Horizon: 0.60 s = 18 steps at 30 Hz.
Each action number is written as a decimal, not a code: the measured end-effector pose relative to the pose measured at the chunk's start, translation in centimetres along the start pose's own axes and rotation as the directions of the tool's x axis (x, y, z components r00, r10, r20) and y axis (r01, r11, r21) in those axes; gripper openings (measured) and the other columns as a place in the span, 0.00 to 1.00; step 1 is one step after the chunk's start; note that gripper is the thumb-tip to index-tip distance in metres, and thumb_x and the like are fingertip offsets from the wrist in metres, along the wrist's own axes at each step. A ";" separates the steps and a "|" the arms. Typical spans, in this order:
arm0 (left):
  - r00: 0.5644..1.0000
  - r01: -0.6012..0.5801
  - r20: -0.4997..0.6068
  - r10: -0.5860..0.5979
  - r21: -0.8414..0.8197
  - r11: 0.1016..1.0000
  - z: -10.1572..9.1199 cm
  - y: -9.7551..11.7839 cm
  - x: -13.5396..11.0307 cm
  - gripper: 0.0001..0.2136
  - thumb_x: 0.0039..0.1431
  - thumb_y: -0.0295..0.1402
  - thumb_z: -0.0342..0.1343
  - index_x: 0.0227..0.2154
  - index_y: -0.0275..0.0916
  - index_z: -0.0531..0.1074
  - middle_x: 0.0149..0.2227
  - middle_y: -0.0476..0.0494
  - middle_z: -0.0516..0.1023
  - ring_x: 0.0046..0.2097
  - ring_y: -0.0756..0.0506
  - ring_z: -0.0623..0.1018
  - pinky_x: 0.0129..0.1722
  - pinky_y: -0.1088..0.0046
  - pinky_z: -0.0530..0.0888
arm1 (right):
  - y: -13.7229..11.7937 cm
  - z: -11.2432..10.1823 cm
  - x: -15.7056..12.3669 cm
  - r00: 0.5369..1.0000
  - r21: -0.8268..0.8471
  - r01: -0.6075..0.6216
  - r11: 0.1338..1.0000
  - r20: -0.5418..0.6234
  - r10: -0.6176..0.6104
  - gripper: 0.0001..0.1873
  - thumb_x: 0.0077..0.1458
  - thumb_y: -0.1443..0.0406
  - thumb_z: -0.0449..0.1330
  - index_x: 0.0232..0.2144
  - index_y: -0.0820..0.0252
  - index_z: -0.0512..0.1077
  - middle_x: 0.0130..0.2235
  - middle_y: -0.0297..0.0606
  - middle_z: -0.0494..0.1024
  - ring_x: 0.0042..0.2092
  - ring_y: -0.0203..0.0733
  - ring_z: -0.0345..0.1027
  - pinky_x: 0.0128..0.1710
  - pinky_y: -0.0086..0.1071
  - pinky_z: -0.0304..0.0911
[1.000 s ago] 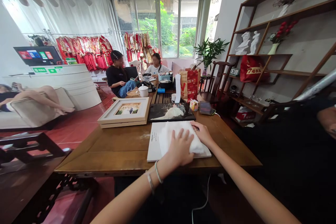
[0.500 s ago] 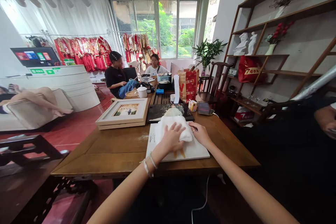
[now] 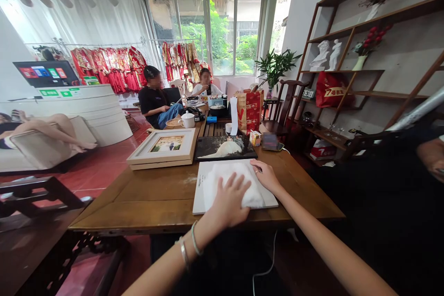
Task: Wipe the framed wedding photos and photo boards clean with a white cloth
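Note:
My left hand [image 3: 229, 201], with bracelets on the wrist, lies spread on a white cloth [image 3: 255, 192]. The cloth rests flat on a white board [image 3: 200, 200] with small dark print along its left side. At the board's upper right edge, my right hand [image 3: 267, 176] grips the rim with bent fingers. Much of the board's face is hidden by the cloth and my left hand. Just behind it lies a dark picture panel [image 3: 225, 148] with a pale figure on it.
Stacked frames [image 3: 163, 144] sit to the left on the wooden table [image 3: 149, 194]. A white lidded pot [image 3: 188, 120], a small box [image 3: 255, 138], a phone [image 3: 271, 142] and a paper bag [image 3: 250, 110] stand farther back. Two people sit beyond; another person's hand [image 3: 432, 156] shows at right.
My left hand has drawn the cloth toward me, down the board, uncovering the dark panel behind. The cloth is spread flatter now. My right hand stays at the board's edge.

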<state>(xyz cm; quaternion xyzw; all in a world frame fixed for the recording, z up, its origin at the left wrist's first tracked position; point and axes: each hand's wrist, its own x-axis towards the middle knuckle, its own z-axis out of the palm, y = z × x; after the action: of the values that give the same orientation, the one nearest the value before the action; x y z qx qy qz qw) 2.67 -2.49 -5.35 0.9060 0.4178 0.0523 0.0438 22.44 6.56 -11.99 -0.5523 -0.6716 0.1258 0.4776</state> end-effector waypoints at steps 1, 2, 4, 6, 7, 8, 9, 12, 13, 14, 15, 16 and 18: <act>1.000 0.014 0.007 -0.015 0.013 1.000 -0.3 -0.7 1.2 0.31 0.55 0.42 0.49 0.62 0.44 0.54 0.66 0.41 0.51 0.66 0.34 0.48 0.58 0.39 0.51 | 0.1 0.0 0.0 1.000 -0.004 0.002 1.000 0.000 -0.002 0.17 0.50 0.74 0.53 0.37 0.61 0.78 0.46 0.46 0.79 0.51 0.47 0.71 0.56 0.45 0.61; 0.999 0.031 0.011 -0.032 0.030 0.999 -0.6 -1.4 2.3 0.30 0.55 0.42 0.49 0.62 0.44 0.54 0.66 0.40 0.52 0.66 0.33 0.49 0.58 0.39 0.53 | 0.1 0.0 0.0 1.000 -0.008 0.004 1.000 -0.001 -0.004 0.17 0.50 0.74 0.53 0.37 0.61 0.78 0.46 0.46 0.79 0.51 0.47 0.71 0.56 0.45 0.62; 0.998 0.070 -0.003 -0.070 0.067 0.995 -0.9 -2.8 4.3 0.29 0.56 0.42 0.50 0.61 0.44 0.56 0.65 0.37 0.53 0.65 0.32 0.51 0.56 0.41 0.56 | 0.3 0.1 0.0 1.000 -0.011 0.014 1.000 -0.007 -0.014 0.17 0.50 0.73 0.53 0.37 0.60 0.78 0.46 0.45 0.79 0.50 0.47 0.72 0.56 0.44 0.62; 0.995 0.102 -0.033 -0.099 0.089 0.991 -1.1 -4.0 5.7 0.28 0.57 0.42 0.50 0.61 0.44 0.57 0.64 0.35 0.55 0.64 0.31 0.54 0.54 0.42 0.59 | 0.3 0.1 0.0 1.000 -0.012 0.024 1.000 -0.010 -0.024 0.17 0.50 0.73 0.53 0.38 0.61 0.78 0.46 0.45 0.79 0.50 0.47 0.72 0.56 0.44 0.62; 0.993 0.109 -0.045 -0.106 0.093 0.990 -1.1 -4.4 6.1 0.28 0.57 0.42 0.50 0.61 0.44 0.57 0.63 0.34 0.56 0.63 0.32 0.56 0.54 0.43 0.59 | 0.3 0.1 0.0 1.000 -0.014 0.027 1.000 -0.010 -0.027 0.17 0.50 0.73 0.53 0.38 0.61 0.78 0.46 0.46 0.79 0.50 0.47 0.72 0.56 0.44 0.62; 0.993 0.111 -0.054 -0.106 0.093 0.989 -1.0 -4.7 6.2 0.27 0.57 0.41 0.50 0.60 0.43 0.58 0.63 0.34 0.57 0.63 0.32 0.57 0.54 0.44 0.59 | 0.3 0.1 0.0 1.000 -0.017 0.028 0.999 -0.009 -0.028 0.17 0.50 0.73 0.52 0.38 0.62 0.78 0.46 0.46 0.79 0.50 0.47 0.72 0.56 0.44 0.62; 0.993 0.108 -0.058 -0.103 0.093 0.990 -1.0 -4.9 6.2 0.27 0.58 0.41 0.49 0.61 0.43 0.58 0.62 0.34 0.58 0.62 0.33 0.57 0.55 0.46 0.59 | 0.2 0.0 0.0 1.000 -0.020 0.028 0.999 -0.007 -0.028 0.17 0.50 0.73 0.52 0.38 0.62 0.78 0.46 0.46 0.79 0.50 0.47 0.72 0.55 0.44 0.62; 0.993 0.099 -0.066 -0.093 0.093 0.991 -0.9 -5.0 5.2 0.27 0.58 0.39 0.48 0.61 0.45 0.56 0.62 0.36 0.58 0.62 0.34 0.58 0.57 0.49 0.58 | 0.1 0.0 0.0 1.000 -0.027 0.025 0.999 -0.005 -0.025 0.17 0.51 0.73 0.52 0.38 0.62 0.78 0.46 0.46 0.79 0.50 0.47 0.72 0.55 0.43 0.63; 0.993 0.098 -0.068 -0.092 0.090 0.991 -0.9 -4.9 4.6 0.27 0.59 0.38 0.48 0.62 0.45 0.55 0.62 0.37 0.58 0.63 0.35 0.57 0.57 0.49 0.58 | 0.1 0.1 0.0 1.000 -0.028 0.022 0.999 -0.006 -0.022 0.17 0.51 0.73 0.52 0.38 0.62 0.78 0.46 0.46 0.79 0.50 0.47 0.72 0.55 0.43 0.63; 0.993 0.099 -0.067 -0.094 0.082 0.992 -0.8 -4.8 3.9 0.27 0.59 0.38 0.48 0.62 0.46 0.55 0.63 0.37 0.57 0.63 0.34 0.57 0.58 0.49 0.57 | 0.0 0.1 0.0 1.000 -0.028 0.018 0.999 -0.009 -0.018 0.17 0.51 0.73 0.52 0.38 0.62 0.78 0.46 0.47 0.79 0.50 0.47 0.72 0.55 0.43 0.63; 0.993 0.105 -0.065 -0.100 0.071 0.992 -0.8 -4.7 3.1 0.28 0.58 0.38 0.48 0.62 0.46 0.54 0.63 0.37 0.56 0.64 0.34 0.55 0.58 0.48 0.56 | 0.0 0.1 0.0 1.000 -0.026 0.013 1.000 -0.012 -0.013 0.17 0.51 0.73 0.52 0.38 0.62 0.78 0.46 0.46 0.79 0.50 0.47 0.72 0.55 0.43 0.63; 0.992 0.116 -0.062 -0.112 0.059 0.992 -0.8 -4.5 2.2 0.29 0.57 0.37 0.49 0.63 0.46 0.54 0.64 0.37 0.55 0.64 0.34 0.54 0.59 0.48 0.55 | 0.0 0.2 0.0 1.000 -0.023 0.008 1.000 -0.016 -0.008 0.17 0.51 0.73 0.52 0.38 0.61 0.78 0.46 0.46 0.79 0.51 0.46 0.72 0.55 0.43 0.63; 0.987 0.149 -0.056 -0.147 0.033 0.988 -0.8 -4.0 0.2 0.31 0.54 0.36 0.51 0.63 0.47 0.53 0.65 0.38 0.52 0.65 0.33 0.51 0.60 0.47 0.52 | 0.0 0.3 0.0 1.000 -0.012 -0.001 1.000 -0.026 0.000 0.17 0.51 0.74 0.52 0.37 0.60 0.78 0.46 0.45 0.79 0.51 0.46 0.71 0.55 0.44 0.62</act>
<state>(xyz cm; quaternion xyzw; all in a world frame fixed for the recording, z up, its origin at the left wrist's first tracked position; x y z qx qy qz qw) -0.34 0.31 -5.05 0.8713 0.4860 0.0655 0.0196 22.26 6.63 -12.16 -0.5570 -0.6660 0.1145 0.4829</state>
